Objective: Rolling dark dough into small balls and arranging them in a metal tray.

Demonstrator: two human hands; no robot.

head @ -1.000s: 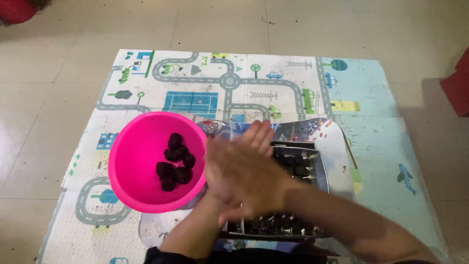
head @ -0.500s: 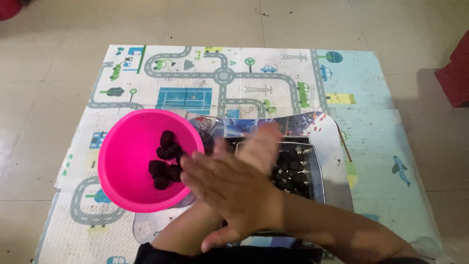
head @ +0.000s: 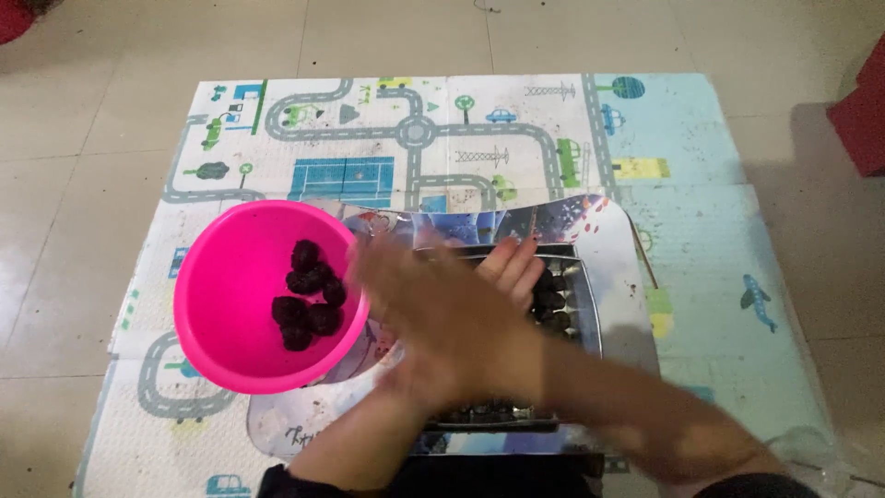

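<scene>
pink bowl point(head: 267, 295) left, mat point(head: 682, 221) right open

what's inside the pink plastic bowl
The pink plastic bowl holds a cluster of dark round lumps. A blurred hand hides its right rim, so anything there is unseen.

The right hand point(head: 433, 314) is smeared by motion blur, so its fingers cannot be told apart, nor whether anything lies between the palms. It lies across the left hand point(head: 502, 277) and hides all of that but the fingertips. Together the hands and forearms cover most of the shallow metal tray point(head: 581, 304), whose small dark lumps show only at its right side and near edge; how many there are cannot be told. A red object point(head: 862, 111) is cut off by the right edge.
</scene>
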